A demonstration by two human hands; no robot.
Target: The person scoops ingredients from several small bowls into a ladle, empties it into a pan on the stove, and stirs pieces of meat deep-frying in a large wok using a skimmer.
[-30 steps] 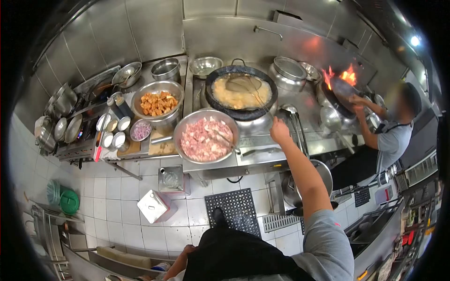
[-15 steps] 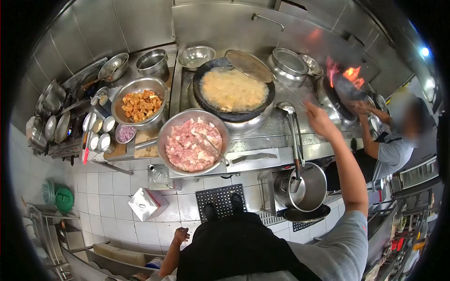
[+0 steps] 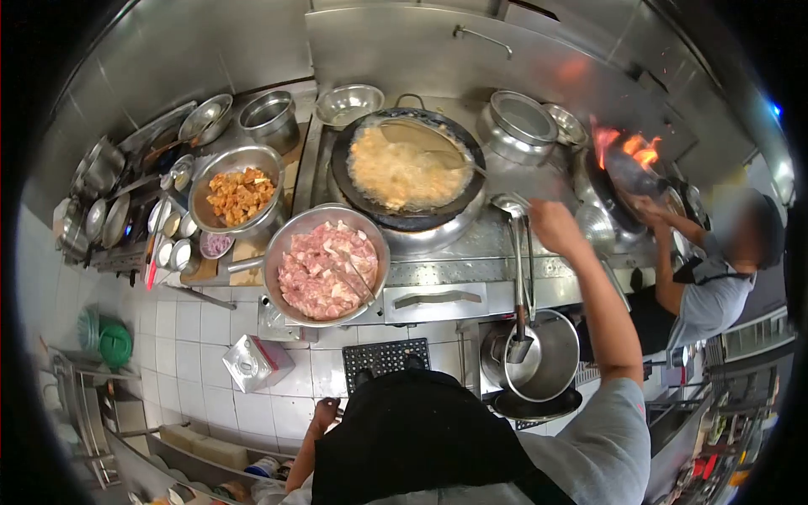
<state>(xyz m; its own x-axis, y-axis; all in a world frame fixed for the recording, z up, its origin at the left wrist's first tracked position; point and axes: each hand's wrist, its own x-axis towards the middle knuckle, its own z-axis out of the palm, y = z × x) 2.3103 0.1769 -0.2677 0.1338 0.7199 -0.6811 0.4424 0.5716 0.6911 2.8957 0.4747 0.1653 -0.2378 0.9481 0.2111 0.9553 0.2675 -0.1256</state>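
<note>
My right hand [image 3: 555, 225] is closed around the long handle of a wire skimmer [image 3: 421, 139]. The skimmer's round mesh lies at the far right of a large black wok [image 3: 341, 168], over bubbling oil with pale golden pieces frying in it. My left hand [image 3: 326, 412] hangs low at my side, its fingers curled, with nothing visible in them; my apron partly hides it. Nearer to me, a steel pan [image 3: 269, 282] of raw pink meat pieces holds a pair of tongs [image 3: 358, 278]. Left of it stands a bowl [image 3: 198, 189] with orange-brown coated pieces.
Ladles [image 3: 513, 210] lie right of the wok, reaching over a big steel pot [image 3: 568, 370]. A co-worker [image 3: 715, 295] at the right handles a flaming wok [image 3: 631, 172]. A metal tin [image 3: 248, 362] stands on the tiled floor. Seasoning bowls [image 3: 181, 252] sit at the left.
The skimmer has moved left and down from the wok's back right rim into the frying oil, and my right hand has shifted slightly left with it. The camera view has shifted a little.
</note>
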